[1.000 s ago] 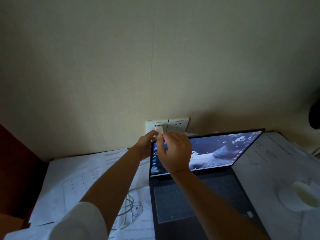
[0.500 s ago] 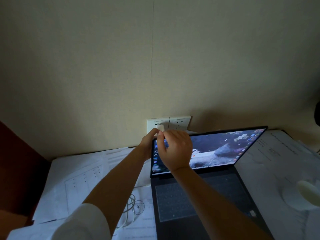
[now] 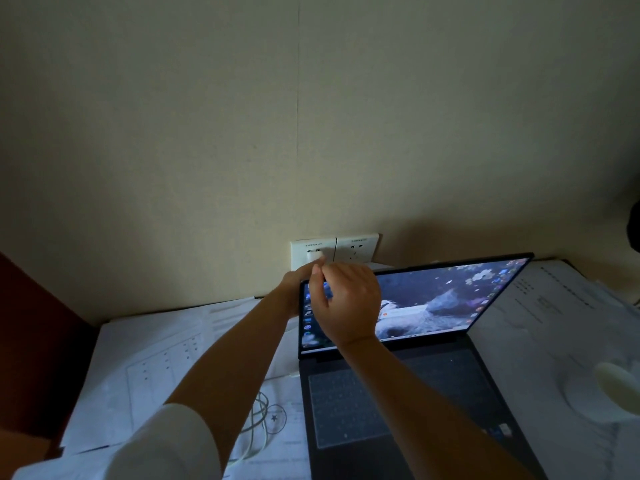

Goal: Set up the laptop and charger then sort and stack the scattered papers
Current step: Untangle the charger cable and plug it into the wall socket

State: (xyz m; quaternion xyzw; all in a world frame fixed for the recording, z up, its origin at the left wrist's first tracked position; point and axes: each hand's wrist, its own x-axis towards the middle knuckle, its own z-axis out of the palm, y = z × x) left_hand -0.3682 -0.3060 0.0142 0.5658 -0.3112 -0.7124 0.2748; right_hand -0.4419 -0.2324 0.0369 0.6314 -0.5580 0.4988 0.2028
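An open dark laptop (image 3: 408, 386) sits on the desk with its screen lit. Behind its left corner, a white charger plug (image 3: 316, 255) sits at the left wall socket (image 3: 298, 251). My left hand (image 3: 294, 282) reaches behind the screen and holds the plug; its fingers are mostly hidden. My right hand (image 3: 346, 303) hovers in front of the screen's left part, fingers curled, fingertips at the plug. The white charger cable (image 3: 258, 431) lies coiled on the papers (image 3: 156, 362) left of the laptop.
A second wall socket (image 3: 356, 249) adjoins the first. More papers (image 3: 554, 327) lie right of the laptop, with a white round object (image 3: 602, 393) on them. A dark red surface (image 3: 38, 334) borders the desk at left. The wall stands close behind.
Both hands have stayed at the socket with the plug. The view has shifted slightly, so the laptop and socket sit a little higher in frame.
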